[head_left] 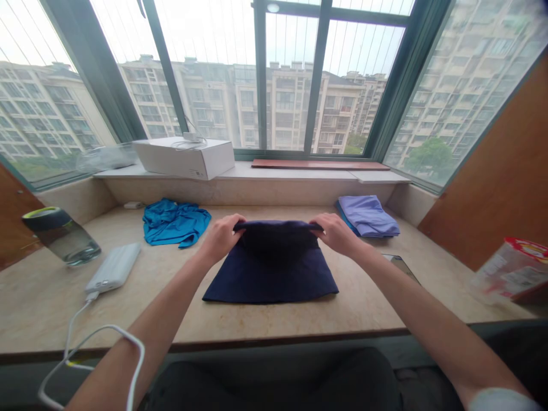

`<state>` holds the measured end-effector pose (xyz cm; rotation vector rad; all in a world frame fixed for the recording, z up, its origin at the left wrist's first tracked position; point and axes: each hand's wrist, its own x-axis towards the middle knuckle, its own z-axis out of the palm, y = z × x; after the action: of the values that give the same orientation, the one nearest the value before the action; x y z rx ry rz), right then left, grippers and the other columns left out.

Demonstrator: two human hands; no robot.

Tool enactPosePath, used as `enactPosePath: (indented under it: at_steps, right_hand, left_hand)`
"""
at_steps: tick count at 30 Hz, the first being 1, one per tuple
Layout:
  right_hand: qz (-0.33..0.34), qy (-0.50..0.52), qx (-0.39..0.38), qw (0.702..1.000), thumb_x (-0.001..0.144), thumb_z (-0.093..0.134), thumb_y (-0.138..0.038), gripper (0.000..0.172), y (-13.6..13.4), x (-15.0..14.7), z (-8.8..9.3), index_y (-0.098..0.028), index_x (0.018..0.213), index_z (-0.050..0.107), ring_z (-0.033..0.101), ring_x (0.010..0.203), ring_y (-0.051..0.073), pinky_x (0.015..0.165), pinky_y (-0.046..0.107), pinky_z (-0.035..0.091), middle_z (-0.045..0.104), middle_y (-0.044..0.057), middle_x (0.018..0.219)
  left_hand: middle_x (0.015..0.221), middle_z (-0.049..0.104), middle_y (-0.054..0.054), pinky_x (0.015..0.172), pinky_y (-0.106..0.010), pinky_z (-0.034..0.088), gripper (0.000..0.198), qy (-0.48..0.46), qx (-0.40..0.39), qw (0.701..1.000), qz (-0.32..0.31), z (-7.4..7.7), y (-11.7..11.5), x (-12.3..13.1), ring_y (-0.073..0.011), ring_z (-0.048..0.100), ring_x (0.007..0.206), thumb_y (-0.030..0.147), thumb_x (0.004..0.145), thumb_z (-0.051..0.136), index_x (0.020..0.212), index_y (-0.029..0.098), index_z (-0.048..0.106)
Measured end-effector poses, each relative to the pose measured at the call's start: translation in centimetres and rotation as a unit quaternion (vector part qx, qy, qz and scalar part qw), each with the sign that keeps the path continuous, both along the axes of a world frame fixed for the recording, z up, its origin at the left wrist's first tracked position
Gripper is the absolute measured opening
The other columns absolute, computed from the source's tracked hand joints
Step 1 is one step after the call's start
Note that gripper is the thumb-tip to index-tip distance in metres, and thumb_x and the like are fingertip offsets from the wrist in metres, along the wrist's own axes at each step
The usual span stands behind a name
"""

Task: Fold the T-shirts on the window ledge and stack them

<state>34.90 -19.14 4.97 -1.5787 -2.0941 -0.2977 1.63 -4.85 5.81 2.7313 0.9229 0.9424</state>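
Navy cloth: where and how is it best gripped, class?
Probably by both ends of the raised far edge of the navy cloth, from left and right, where the left hand and right hand pinch it; the near part lies flat on the counter, harder to pinch.

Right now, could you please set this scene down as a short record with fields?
Left hand: pinching navy cloth, left end of far edge
Right hand: pinching that edge's right end
Near edge: on counter
Left of cloth: crumpled blue cloth, power bank, bottle
Right of cloth: folded stack, lavender on top; phone, partly hidden
Sill: white box
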Motion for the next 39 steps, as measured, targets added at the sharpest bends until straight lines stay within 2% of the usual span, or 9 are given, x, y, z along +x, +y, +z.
enactPosePath:
  at_steps: [6,10,15,18,21,27,31,35,39]
  right_hand:
    - [0.123,-0.112,-0.109,0.98,0.088,0.067,-0.014,0.029,-6.1,-3.8,-4.5,-0.021,0.116,0.065,0.062,0.095,0.023,0.088,0.037,0.045,0.069,0.007,0.101]
    - [0.127,-0.166,-0.131,0.969,0.089,0.062,-0.009,0.025,-8.1,-5.0,-5.6,-0.02,0.111,0.068,0.061,0.092,0.023,0.084,0.037,0.045,0.068,0.006,0.096]
    - [0.162,-0.085,-0.131,0.974,0.094,0.066,-0.04,0.02,-8.7,-4.6,-4.8,-0.023,0.102,0.072,0.063,0.097,0.023,0.096,0.042,0.045,0.07,0.006,0.105]
    - [0.124,-0.026,-0.099,0.987,0.101,0.052,-0.043,0.033,-8.4,-5.5,-4.4,-0.023,0.121,0.068,0.059,0.121,0.025,0.107,0.044,0.043,0.064,0.011,0.133]
    - [0.069,-0.007,-0.102,0.992,0.105,0.041,-0.047,0.051,-7.4,-7.4,-4.8,-0.023,0.15,0.047,0.04,0.145,0.027,0.117,0.047,0.036,0.041,0.012,0.159]
    - [0.012,-0.028,-0.226,0.974,0.103,0.026,-0.063,0.067,-4.2,-9.1,-7.3,-0.026,0.159,0.031,0.022,0.154,0.03,0.125,0.052,0.018,0.024,0.011,0.166]
    - [0.043,-0.051,-0.258,0.964,0.103,0.026,-0.064,0.07,-2.2,-7.1,-7.8,-0.021,0.157,0.035,0.025,0.153,0.029,0.124,0.049,0.022,0.03,0.014,0.164]
    - [0.042,-0.078,-0.168,0.982,0.1,0.05,-0.053,0.055,-0.5,-5.5,-5.7,-0.023,0.146,0.051,0.042,0.143,0.031,0.118,0.056,0.031,0.047,0.012,0.155]
    - [0.029,-0.066,-0.124,0.99,0.097,0.062,-0.041,0.045,0.0,-6.0,-3.7,-0.021,0.137,0.056,0.053,0.13,0.031,0.109,0.058,0.042,0.051,0.012,0.147]
  left_hand:
    - [0.112,0.067,-0.009,0.104,-0.044,0.047,0.063,0.19,0.047,0.978,-0.077,-4.3,-4.8,-4.4,-0.0271,0.063,0.11,-0.008,0.069,0.055,0.124,0.021,0.065]
    - [0.113,0.065,-0.01,0.111,-0.05,0.041,0.057,0.241,0.079,0.964,-0.086,-6.1,-7.0,-5.9,-0.0276,0.062,0.113,-0.005,0.072,0.061,0.122,0.022,0.068]
    - [0.145,0.056,-0.013,0.121,-0.057,0.028,0.044,0.234,0.058,0.959,-0.151,-5.9,-8.2,-7.1,-0.0326,0.048,0.138,0.013,0.082,0.068,0.125,0.022,0.066]
    - [0.131,0.068,-0.01,0.121,-0.054,0.03,0.032,0.22,0.013,0.951,-0.218,-5.0,-8.6,-7.0,-0.0305,0.057,0.13,0.034,0.088,0.068,0.117,0.021,0.069]
    - [0.119,0.074,-0.009,0.113,-0.047,0.043,0.023,0.181,0.0,0.961,-0.211,-4.5,-8.2,-5.4,-0.0266,0.064,0.119,0.035,0.095,0.058,0.107,0.021,0.071]
    - [0.158,0.043,-0.01,0.121,-0.051,0.031,0.05,0.225,-0.006,0.957,-0.184,-6.4,-5.2,-0.7,-0.0297,0.039,0.146,0.036,0.099,0.051,0.148,0.024,0.049]
    - [0.155,0.045,-0.012,0.118,-0.053,0.035,0.054,0.252,-0.036,0.958,-0.13,-8.0,-5.3,0.1,-0.0326,0.043,0.144,0.052,0.101,0.046,0.148,0.026,0.05]
    - [0.151,0.049,-0.021,0.113,-0.056,0.04,0.061,0.234,-0.022,0.971,-0.047,-8.5,-8.1,-0.2,-0.0374,0.049,0.138,0.057,0.1,0.044,0.147,0.019,0.053]
    - [0.156,0.042,-0.02,0.111,-0.055,0.043,0.062,0.212,-0.022,0.975,-0.06,-8.4,-11.7,-1.4,-0.0382,0.049,0.138,0.057,0.098,0.046,0.148,0.019,0.051]
